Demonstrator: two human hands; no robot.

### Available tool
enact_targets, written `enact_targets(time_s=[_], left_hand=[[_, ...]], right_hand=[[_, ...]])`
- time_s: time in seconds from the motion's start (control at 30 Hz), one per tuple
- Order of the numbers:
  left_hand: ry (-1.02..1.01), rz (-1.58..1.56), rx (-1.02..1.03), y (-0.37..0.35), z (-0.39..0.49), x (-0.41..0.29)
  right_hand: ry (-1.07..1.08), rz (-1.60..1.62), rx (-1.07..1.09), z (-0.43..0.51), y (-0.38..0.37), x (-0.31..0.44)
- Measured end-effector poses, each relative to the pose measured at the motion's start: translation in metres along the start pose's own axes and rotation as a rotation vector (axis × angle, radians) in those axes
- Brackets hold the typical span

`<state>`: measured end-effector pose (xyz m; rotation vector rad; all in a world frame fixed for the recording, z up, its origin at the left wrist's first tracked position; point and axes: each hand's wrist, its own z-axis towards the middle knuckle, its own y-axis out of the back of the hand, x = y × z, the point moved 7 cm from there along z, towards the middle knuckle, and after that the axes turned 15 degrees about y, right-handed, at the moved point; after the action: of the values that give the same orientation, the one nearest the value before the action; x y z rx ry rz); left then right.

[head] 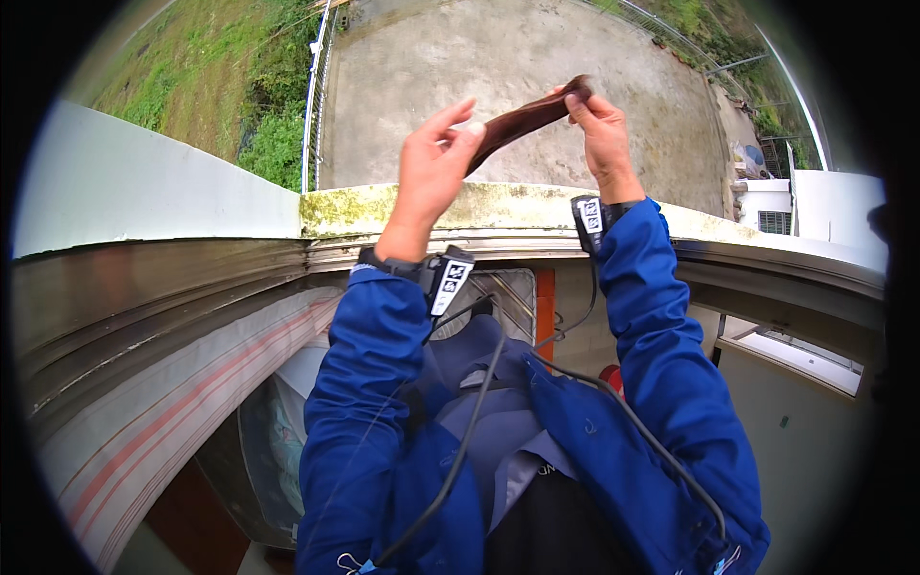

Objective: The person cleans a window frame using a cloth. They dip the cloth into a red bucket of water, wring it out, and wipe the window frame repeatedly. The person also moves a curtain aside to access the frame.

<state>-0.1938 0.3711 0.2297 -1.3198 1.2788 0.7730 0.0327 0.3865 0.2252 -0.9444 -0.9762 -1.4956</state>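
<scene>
A narrow dark brown strip (528,128), seemingly folded cloth, stretches slantwise between my hands, beyond the window ledge. My right hand (604,136) pinches its upper right end between thumb and fingers; a small tuft sticks out above the grip. At the lower left end is my left hand (438,162), its thumb against or just beside the strip and its other fingers raised apart. Whether the left fingers hold the strip is hidden by the hand. Below both wrists runs the pale, mould-stained outer ledge (503,205), with the metal window track (517,243) on its near side.
A striped curtain (194,417) hangs at the left, beside a white outer wall (158,172). Cables (474,424) run along my jacket to devices on both wrists. Far below lies a concrete yard (517,43) with a metal fence (316,93). A window pane (790,431) stands at right.
</scene>
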Motion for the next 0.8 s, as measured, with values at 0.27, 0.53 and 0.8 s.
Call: enact_targets(time_s=[0.27, 0.53, 0.8], left_hand=[[0.450, 0.167, -0.014, 0.093, -0.076, 0.096], [0.652, 0.169, 0.009, 0.096, -0.133, 0.182], [0.743, 0.177, 0.060, 0.072, -0.152, 0.238]], right_hand=[[-0.080, 0.232, -0.045, -0.034, 0.084, -0.024], [-0.211, -0.455, 0.220, -0.098, 0.133, -0.049], [-0.113, -0.873, 0.784, -0.199, 0.110, -0.091]])
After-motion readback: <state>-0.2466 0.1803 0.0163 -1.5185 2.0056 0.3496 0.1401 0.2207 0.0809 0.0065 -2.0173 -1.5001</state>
